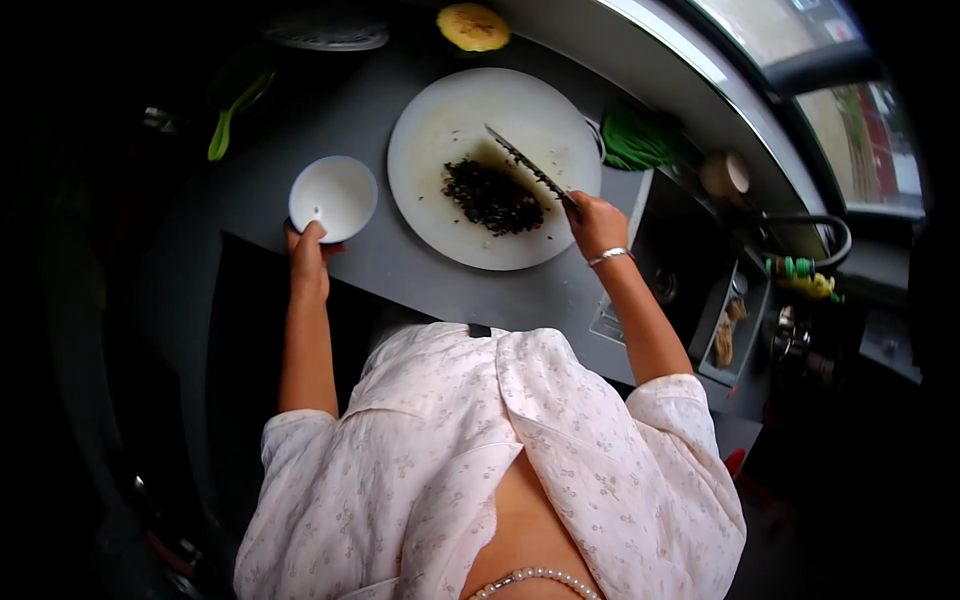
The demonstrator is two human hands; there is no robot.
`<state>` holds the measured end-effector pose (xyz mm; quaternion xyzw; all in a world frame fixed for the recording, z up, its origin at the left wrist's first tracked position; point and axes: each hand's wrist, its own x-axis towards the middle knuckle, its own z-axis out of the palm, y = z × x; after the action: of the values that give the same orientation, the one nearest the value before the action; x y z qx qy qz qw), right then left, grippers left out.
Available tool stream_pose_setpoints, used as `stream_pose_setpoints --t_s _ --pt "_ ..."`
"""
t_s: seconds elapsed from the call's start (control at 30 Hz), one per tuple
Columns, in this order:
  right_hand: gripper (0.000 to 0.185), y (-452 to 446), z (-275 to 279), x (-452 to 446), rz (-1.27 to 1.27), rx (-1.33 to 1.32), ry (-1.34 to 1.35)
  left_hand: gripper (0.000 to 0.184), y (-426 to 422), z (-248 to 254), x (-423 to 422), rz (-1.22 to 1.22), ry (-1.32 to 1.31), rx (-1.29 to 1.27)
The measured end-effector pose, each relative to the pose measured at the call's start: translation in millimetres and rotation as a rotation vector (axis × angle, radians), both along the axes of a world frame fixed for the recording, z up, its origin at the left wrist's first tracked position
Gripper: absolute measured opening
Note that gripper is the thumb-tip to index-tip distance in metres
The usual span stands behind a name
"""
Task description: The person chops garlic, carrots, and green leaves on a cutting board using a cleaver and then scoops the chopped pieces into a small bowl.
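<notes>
My left hand (308,255) grips the near rim of a white bowl (345,190), thumb over its edge. Only a small dark speck shows inside the bowl. My right hand (598,225) is closed round the handle of a knife (530,165), whose blade slants up and left above the board, with dark bits stuck along it. Below the blade, a heap of finely chopped dark food (490,200) lies on a round white cutting board (440,115). Its exact kind I cannot make out. Small scraps are scattered around the heap.
A cut yellow-fleshed melon or squash (473,27) sits behind the board. Green cloth or netting (640,138) lies at the board's right, near the sink (665,240) and its faucet (840,240). A green-handled utensil (222,130) is at upper left on the grey counter (400,265).
</notes>
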<state>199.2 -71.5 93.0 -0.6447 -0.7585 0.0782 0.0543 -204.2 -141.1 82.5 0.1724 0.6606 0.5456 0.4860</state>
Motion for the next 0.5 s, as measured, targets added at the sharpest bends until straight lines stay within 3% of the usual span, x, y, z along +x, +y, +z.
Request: stream_pose_setpoints --t_s 0.3,0.5 --pt "0.012 -31.0 -7.2 -15.4 0.027 -0.016 0.062 0.057 3.4 -35.7 -2.1 0.055 -0.148 -0.002" --pt "0.013 -5.6 -9.0 11.0 -0.13 0.015 0.063 0.054 4.1 -54.1 5.1 0.089 -0.215 -0.003"
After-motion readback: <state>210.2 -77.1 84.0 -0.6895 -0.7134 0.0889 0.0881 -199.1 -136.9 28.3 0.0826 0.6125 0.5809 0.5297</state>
